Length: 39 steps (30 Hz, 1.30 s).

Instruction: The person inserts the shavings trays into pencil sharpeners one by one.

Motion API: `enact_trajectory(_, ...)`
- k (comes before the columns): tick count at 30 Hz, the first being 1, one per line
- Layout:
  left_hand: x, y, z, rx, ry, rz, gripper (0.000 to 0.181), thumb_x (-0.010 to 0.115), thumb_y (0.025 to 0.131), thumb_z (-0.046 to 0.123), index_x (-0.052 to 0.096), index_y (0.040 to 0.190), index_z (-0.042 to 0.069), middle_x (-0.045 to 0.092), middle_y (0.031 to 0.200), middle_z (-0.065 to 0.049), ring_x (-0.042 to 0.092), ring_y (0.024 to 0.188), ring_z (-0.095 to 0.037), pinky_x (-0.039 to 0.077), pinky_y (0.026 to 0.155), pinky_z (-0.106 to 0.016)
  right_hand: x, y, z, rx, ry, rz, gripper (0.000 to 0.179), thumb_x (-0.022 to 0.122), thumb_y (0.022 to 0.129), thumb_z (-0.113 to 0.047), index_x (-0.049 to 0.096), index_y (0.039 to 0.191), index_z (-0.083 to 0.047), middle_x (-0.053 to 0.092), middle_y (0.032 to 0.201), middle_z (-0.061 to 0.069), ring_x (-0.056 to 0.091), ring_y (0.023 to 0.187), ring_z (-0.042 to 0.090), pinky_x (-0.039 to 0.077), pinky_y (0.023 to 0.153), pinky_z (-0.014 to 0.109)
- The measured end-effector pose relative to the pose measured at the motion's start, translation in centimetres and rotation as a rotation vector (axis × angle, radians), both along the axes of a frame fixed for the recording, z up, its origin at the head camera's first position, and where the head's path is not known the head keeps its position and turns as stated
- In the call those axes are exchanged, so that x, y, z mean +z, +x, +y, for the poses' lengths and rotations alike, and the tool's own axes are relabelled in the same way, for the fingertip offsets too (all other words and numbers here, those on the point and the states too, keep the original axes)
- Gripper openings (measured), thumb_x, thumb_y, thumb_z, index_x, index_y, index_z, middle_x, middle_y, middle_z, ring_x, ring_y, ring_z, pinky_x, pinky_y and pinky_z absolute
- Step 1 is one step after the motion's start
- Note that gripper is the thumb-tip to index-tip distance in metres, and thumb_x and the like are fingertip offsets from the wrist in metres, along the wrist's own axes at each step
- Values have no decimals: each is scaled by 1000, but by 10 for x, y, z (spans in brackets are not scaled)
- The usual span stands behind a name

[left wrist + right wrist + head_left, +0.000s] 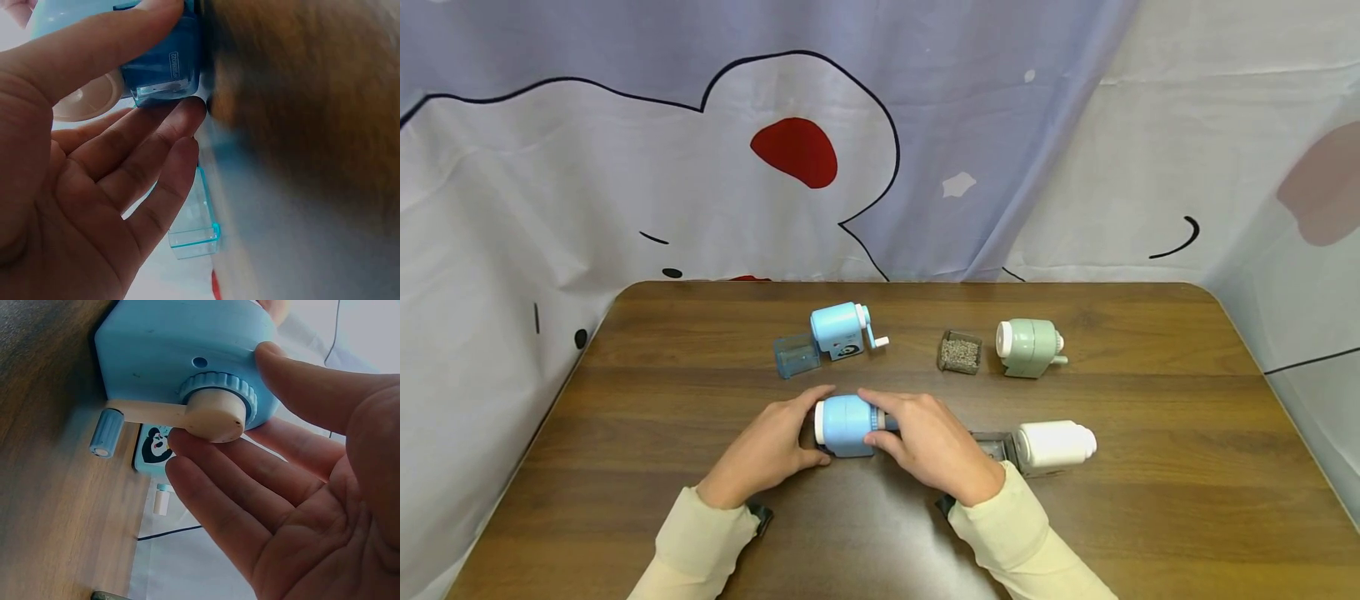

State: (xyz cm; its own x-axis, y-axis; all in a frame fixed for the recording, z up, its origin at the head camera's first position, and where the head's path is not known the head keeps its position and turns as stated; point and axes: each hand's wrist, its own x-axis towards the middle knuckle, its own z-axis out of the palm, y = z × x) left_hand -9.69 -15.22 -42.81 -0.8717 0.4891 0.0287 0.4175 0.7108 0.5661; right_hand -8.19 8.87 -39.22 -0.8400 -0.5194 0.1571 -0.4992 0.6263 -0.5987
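Cartoon-printed curtain cloth point(625, 183) hangs behind a brown wood-grain bench point(1150, 392). At the left, a left hand point(767, 450) curves round the white-capped end of a blue hand-crank pencil sharpener point(844, 427), its thumb on the near side and its fingers across on the far side, parted by the width of the body. Beyond lies a translucent blue shavings drawer point(797, 357), just beside a light blue panda-print pencil sharpener point(832, 331) whose crank faces right. The blue hand-crank pencil sharpener sits mid-bench, nearer the person than the panda-print one, between both hands. A right hand point(931, 442) holds its crank end with thumb and fingers set apart on opposite sides; whether they touch the cream crank arm point(153, 412) I cannot tell. Further right, a small tray point(959, 369) holds shavings, and a clear grey tray point(996, 447) shows partly behind the right wrist. Near the first tray stands a green pencil sharpener point(1028, 348); beside the second is a white pencil sharpener point(1051, 444)
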Motion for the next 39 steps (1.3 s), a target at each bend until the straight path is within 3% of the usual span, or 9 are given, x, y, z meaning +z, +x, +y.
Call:
enact_trajectory(17, -2, 2, 4, 39, 50, -5, 93, 95, 67, 13, 47, 146, 5, 66, 127, -12, 66, 105, -25, 53, 91, -44, 1, 0, 0, -8, -2, -8, 51, 77, 90, -21, 62, 136, -3, 67, 127, 13, 66, 111, 22, 54, 91, 41)
enact_trajectory(31, -2, 0, 8, 56, 26, 1, 94, 97, 65, 19, 49, 145, 7, 68, 121, -10, 66, 94, -22, 54, 82, -41, 0, 1, -1, -2, 10, 16, 52, 77, 90, -22, 62, 135, -3, 69, 125, 14, 68, 105, 20, 56, 86, 39)
enact_trajectory(39, -3, 0, 8, 34, 47, -46, 95, 95, 68, 15, 44, 148, 4, 63, 131, -13, 65, 103, -24, 53, 87, -42, -1, 1, -1, -6, 9, -14, 52, 77, 91, -22, 61, 137, -6, 68, 126, 13, 68, 106, 20, 56, 87, 39)
